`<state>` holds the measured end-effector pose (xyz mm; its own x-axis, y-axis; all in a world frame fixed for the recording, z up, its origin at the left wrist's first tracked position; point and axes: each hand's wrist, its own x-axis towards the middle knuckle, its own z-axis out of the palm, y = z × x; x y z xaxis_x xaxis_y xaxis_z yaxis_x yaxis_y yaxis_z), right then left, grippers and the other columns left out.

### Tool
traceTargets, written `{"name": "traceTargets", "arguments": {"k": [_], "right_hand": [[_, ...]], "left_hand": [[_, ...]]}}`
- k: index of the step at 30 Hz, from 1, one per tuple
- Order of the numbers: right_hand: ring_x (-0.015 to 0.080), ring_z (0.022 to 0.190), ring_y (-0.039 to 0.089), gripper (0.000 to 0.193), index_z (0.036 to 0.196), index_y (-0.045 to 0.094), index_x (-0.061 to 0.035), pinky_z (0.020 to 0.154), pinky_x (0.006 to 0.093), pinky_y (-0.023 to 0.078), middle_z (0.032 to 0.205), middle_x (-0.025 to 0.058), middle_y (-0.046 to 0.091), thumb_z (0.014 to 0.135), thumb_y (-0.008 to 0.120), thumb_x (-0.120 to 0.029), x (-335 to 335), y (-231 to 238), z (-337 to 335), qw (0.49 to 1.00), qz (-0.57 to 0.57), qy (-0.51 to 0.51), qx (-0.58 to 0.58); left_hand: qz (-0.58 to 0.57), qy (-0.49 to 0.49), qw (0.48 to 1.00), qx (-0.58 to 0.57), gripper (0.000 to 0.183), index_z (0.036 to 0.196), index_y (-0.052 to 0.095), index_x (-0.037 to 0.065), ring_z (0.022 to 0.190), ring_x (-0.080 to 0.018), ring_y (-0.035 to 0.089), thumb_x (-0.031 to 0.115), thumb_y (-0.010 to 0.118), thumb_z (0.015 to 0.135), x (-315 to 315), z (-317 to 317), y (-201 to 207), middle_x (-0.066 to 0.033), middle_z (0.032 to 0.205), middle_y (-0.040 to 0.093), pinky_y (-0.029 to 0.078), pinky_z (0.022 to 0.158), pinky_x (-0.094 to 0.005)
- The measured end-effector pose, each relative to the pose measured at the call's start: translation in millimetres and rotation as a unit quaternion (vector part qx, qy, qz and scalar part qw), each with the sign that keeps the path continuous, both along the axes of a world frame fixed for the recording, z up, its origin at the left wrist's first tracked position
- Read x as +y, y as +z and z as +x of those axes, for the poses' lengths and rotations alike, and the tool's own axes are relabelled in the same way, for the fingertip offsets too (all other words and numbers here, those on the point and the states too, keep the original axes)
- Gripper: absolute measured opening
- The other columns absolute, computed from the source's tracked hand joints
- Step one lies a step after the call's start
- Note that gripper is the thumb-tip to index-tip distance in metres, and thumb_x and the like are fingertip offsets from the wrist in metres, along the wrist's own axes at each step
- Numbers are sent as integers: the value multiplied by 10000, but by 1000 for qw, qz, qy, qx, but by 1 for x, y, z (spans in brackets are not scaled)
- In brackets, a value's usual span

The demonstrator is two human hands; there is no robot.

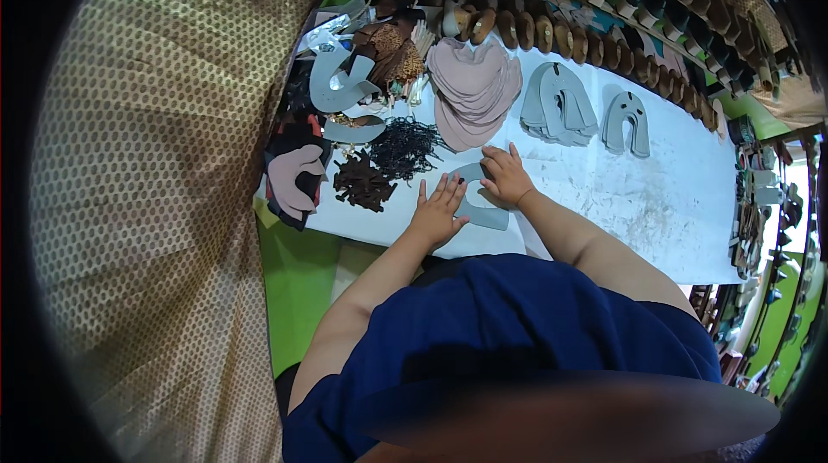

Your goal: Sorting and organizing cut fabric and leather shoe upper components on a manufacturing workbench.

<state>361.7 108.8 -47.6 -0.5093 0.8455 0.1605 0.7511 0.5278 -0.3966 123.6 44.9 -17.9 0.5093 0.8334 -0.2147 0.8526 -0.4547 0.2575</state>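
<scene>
A grey U-shaped shoe-upper piece (490, 216) lies flat on the white table in front of me. My left hand (435, 215) rests on its left side with the fingers stretched out. Close to those fingertips a small dark spot or bit shows on the piece; it is too small to name. My right hand (509, 177) lies over the far right part of the piece, fingers apart, and hides some of it. To the left of my hands are a heap of thin black straps (404, 148) and a pile of short dark brown strips (364, 183).
Beyond my hands are stacked pale pink pieces (474, 88), stacked grey U-shaped pieces (559, 105) and a smaller grey stack (626, 124). Pink cut pieces (296, 180) lie at the table's left edge. Shoe lasts (595, 47) line the back. A patterned curtain (172, 204) hangs at left.
</scene>
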Motion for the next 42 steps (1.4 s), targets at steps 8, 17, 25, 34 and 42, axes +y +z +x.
{"name": "traceTargets", "arguments": {"k": [8, 17, 25, 34, 42], "right_hand": [[277, 1388, 377, 468, 1242, 533, -98, 1193, 586, 116, 1441, 114, 448, 883, 620, -386, -1, 5, -4, 999, -25, -17, -21], [294, 1380, 378, 483, 1264, 522, -81, 1197, 546, 142, 1426, 131, 452, 883, 627, -360, -5, 22, -8, 999, -46, -20, -23], [294, 1363, 398, 525, 1277, 510, -90, 1191, 531, 169, 1416, 127, 463, 842, 679, -330, -7, 19, -12, 999, -20, -40, -21], [336, 1334, 434, 379, 1160, 666, -178, 1099, 684, 218, 1419, 149, 479, 810, 733, -309, -45, 35, -77, 992, 51, -35, 106], [333, 1438, 313, 211, 943, 738, -188, 1069, 778, 141, 1488, 58, 442, 746, 752, -263, -84, 54, -108, 998, 18, 34, 41]], "left_hand": [[117, 229, 966, 18, 696, 1466, 428, 144, 1492, -444, 118, 432, 626, 865, -21, -86, -10, -197, 1628, 162, 22, 1105, -732], [143, 303, 942, 12, 320, 1071, 744, 235, 1496, -441, 79, 415, 685, 813, -9, -128, 14, -130, 1640, 159, 11, 1094, -747], [208, 257, 944, -4, 140, 818, 777, 180, 1483, -436, 161, 279, 686, 777, 5, -134, 16, -125, 1605, 288, 44, 1095, -741], [130, 112, 966, -192, 66, 724, 759, 147, 1437, -491, 247, 206, 768, 699, 1, -115, 50, -219, 1576, 308, 215, 1147, -589], [61, -4, 983, -174, 94, 711, 739, 116, 1454, -475, 227, 202, 775, 715, -4, -66, 57, -217, 1578, 301, 249, 1141, -570]]}}
